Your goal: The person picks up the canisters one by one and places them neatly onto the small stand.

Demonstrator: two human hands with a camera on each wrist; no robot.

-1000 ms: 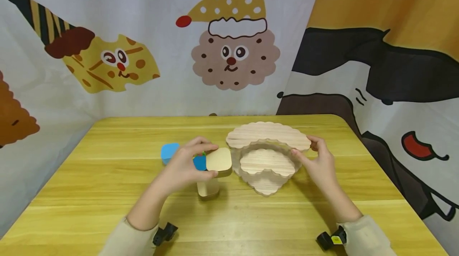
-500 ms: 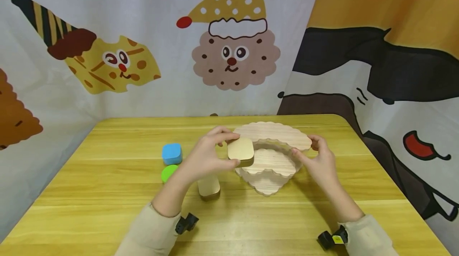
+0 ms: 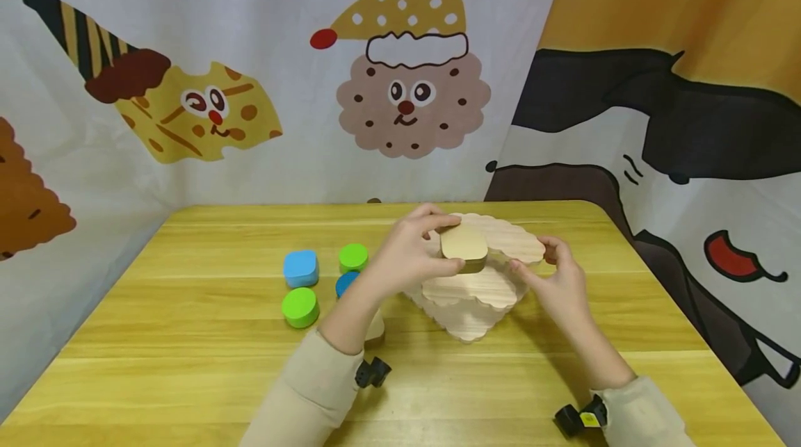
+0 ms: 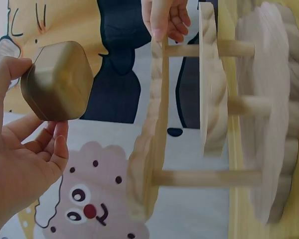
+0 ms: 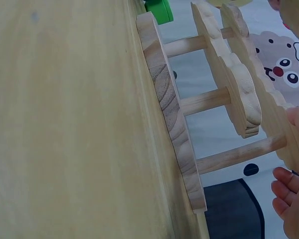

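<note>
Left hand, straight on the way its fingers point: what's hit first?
Likely the right hand, pinching the wooden top tier. The left hand and its gold box look raised above it, so might pass over; depth unclear.

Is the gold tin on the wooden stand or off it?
Off: the left hand holds the tin, and the left wrist view shows a gap between it and the stand.

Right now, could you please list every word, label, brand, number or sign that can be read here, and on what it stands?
No readable text shows in any view.
Small yellow rectangular patch on the black right wrist camera: any marking is too small to read.
Gold rounded metallic tin: no lettering on the sides in view.
Pale scalloped wooden tiered stand: none visible.
White printed cloth backdrop: cartoon drawings, no letters.
</note>
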